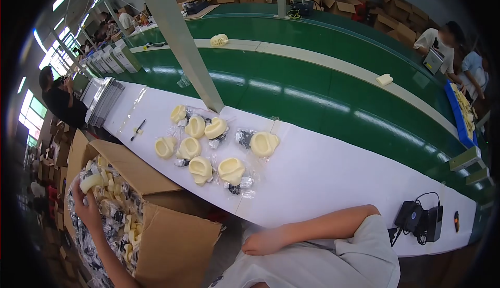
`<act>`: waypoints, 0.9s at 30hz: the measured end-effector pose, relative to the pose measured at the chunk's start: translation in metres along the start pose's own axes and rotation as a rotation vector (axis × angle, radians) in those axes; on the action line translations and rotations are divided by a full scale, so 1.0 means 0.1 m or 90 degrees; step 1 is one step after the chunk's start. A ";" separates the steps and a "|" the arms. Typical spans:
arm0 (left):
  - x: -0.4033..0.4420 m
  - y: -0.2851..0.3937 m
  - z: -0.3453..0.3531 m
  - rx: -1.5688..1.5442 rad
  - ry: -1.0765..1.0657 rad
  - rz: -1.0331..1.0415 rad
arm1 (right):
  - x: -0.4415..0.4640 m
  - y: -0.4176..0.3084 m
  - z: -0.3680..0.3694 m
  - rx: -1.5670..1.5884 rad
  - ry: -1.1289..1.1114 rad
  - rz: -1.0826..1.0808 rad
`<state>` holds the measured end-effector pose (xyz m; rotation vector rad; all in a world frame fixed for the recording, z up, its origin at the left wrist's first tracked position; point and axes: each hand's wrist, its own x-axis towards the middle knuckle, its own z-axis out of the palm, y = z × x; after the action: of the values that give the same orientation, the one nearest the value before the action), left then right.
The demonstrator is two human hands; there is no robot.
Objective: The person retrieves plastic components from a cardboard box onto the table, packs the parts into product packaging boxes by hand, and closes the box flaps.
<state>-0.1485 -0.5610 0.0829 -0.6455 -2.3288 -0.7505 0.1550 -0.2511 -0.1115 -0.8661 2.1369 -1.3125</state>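
My left hand (85,203) reaches into an open cardboard box (169,241) at the lower left, its fingers closed on a cream plastic part (92,180). Around it the box is filled with cream pieces and dark items in clear plastic bags (112,210). My right hand (263,241) is held in front of my shirt near the table edge, fingers curled in and nothing visible in them. On the white table (307,184) lie several rounded cream plastic parts (200,170), with clear bags of dark pieces among them.
A metal post (182,43) rises from the table. Behind runs a green conveyor (312,87). A black power adapter (409,215) with cables and a small orange-and-black tool (457,221) lie at the right. A pen (138,128) lies at the left. Other people work at both ends.
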 end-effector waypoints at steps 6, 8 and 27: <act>-0.42 0.95 -0.05 -0.101 0.053 0.070 | -0.18 -0.43 -0.43 -0.004 0.280 -0.185; -0.72 1.29 0.01 -0.256 0.070 0.108 | -0.30 -0.63 -0.71 -0.013 0.456 -0.239; -0.84 4.00 2.42 -0.990 -0.319 -0.027 | -1.57 -0.74 -2.00 0.198 0.956 -0.054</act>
<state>0.0546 -0.1383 0.0079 -1.4848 -1.6758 -2.6548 0.1456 -0.0429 0.0514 0.4123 2.6141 -2.7489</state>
